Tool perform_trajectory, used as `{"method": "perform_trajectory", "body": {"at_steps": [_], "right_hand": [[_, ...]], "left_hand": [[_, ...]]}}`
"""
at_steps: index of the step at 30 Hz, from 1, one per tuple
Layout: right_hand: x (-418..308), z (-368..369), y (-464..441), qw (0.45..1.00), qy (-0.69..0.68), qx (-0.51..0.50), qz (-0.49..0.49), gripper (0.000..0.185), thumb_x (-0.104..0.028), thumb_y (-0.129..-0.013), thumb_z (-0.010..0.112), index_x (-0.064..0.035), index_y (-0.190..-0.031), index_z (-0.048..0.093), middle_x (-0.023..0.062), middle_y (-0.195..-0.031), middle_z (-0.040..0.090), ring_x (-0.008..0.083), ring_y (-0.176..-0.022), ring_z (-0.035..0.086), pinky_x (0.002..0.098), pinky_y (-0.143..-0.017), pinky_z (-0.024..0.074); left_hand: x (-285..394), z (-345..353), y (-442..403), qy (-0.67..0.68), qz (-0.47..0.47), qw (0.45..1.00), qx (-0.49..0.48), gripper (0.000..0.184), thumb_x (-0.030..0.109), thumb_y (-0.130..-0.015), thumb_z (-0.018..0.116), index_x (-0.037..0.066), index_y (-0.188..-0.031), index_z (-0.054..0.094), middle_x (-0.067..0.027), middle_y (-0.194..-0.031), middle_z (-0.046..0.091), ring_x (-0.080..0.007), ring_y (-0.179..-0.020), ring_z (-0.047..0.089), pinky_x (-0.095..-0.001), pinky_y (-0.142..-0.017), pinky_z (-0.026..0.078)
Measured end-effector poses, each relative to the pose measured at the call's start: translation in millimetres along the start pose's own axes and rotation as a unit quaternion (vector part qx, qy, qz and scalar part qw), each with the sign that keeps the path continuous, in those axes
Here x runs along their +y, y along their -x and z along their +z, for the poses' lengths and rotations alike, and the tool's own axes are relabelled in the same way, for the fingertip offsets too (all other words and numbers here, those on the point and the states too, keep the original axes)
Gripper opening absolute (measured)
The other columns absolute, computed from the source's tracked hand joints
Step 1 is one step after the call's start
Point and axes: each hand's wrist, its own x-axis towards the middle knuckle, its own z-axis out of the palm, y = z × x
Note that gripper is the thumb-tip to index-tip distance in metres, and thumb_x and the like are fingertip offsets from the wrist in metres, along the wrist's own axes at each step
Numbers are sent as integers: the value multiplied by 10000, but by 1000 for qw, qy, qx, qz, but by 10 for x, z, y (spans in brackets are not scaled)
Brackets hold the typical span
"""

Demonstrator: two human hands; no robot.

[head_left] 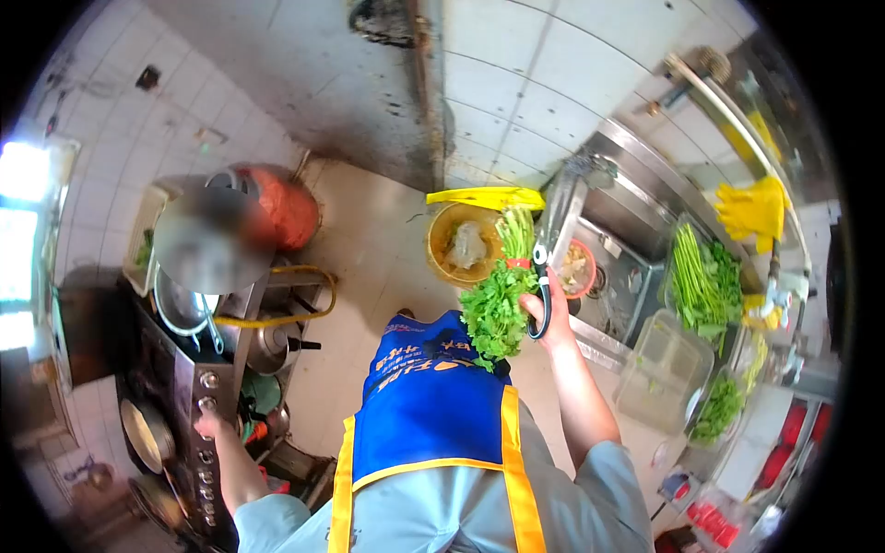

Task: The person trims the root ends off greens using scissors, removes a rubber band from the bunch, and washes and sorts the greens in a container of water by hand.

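Note:
My right hand [553,313] is closed around a pair of scissors [544,309] with dark loop handles, the blades pointing away from me. A bunch of leafy green herbs [496,309], bound by a red band, is in the same hand; its stems point away and its leaves hang above my blue apron [433,396]. At far left, my left hand [210,424] has its fingers closed at a control knob [208,404] on the front panel of the stove [189,387]. The fingertips are small in view.
A yellow bin [441,258] with a plastic bag stands ahead. To the right are a steel sink [636,267], a red-rimmed basket [590,276], green vegetables [696,276] and a clear container [659,369]. Pans [146,433] and a red bucket [286,207] are at left.

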Motion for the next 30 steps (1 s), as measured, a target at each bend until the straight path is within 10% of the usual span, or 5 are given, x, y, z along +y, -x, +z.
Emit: {"method": "perform_trajectory", "body": {"at_steps": [9,17,21,24,30], "right_hand": [[-163,-107,111,1000,3,-30,1,766,-275,-736,711,7,-1366,378,59,-1235,538,141,-1109,515,293,-968,389],[-192,-251,141,994,-37,-76,-62,761,-256,-736,708,6,-1373,384,83,-1244,549,166,-1117,530,309,-994,387],[-146,-422,148,998,-10,-55,-41,849,-377,-720,693,24,-1392,364,110,-1296,519,196,-1194,491,327,-1041,336],[-265,-492,116,995,1,-104,-8,886,-436,-722,698,17,-1403,357,102,-1301,514,188,-1202,481,321,-1035,330],[-356,-633,247,989,11,-143,-40,836,-364,-745,731,12,-1396,366,92,-1265,551,169,-1166,514,311,-1009,368]], "left_hand": [[-21,21,-323,-152,61,976,-143,428,276,-799,673,-16,-1089,553,-245,-1051,641,-423,-975,611,-484,-857,475],[385,-36,911,-151,166,971,86,542,265,-765,677,32,-1220,497,-189,-1091,573,-367,-972,553,-480,-830,465],[1931,-596,2899,356,397,771,-347,209,39,-832,630,-12,-1035,627,-111,-1040,595,-222,-944,569,-326,-819,469],[2839,-1312,4183,325,651,563,-391,270,42,-769,688,59,-1035,643,-116,-1007,586,-263,-937,578,-336,-803,485],[3487,-1787,5288,381,732,414,-385,243,65,-742,725,55,-974,652,-112,-967,597,-292,-864,594,-339,-758,499]]}}
